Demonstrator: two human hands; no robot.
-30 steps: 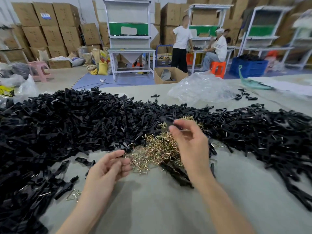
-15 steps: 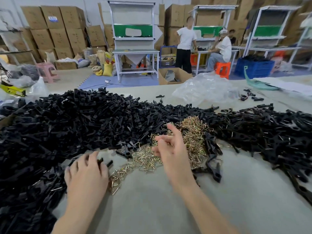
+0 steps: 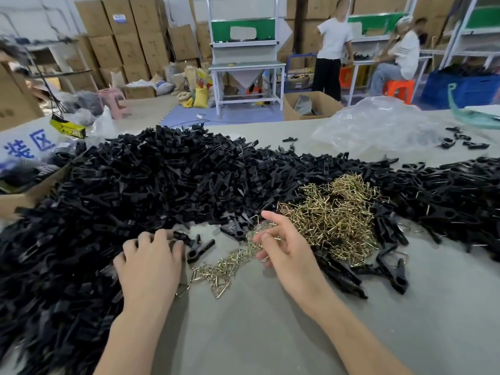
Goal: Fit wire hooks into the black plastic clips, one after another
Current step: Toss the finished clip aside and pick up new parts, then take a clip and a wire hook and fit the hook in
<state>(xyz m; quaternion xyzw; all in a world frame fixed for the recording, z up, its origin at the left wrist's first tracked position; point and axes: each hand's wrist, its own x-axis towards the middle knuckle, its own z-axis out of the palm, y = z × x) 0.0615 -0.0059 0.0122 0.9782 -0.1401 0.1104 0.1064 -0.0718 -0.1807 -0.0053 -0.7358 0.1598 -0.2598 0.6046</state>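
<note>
A big heap of black clips (image 3: 135, 190) fills the left of the bench (image 3: 257, 334). The left hand (image 3: 148, 263) lies palm down at the edge of the heap, fingers bent on clips. I cannot tell if it holds one. One loose clip (image 3: 198, 247) lies just right of its fingertips, slanting up and right. Then come wire hooks (image 3: 216, 272). The right hand (image 3: 284, 250) is nearest them, fingers apart and loose.
</note>
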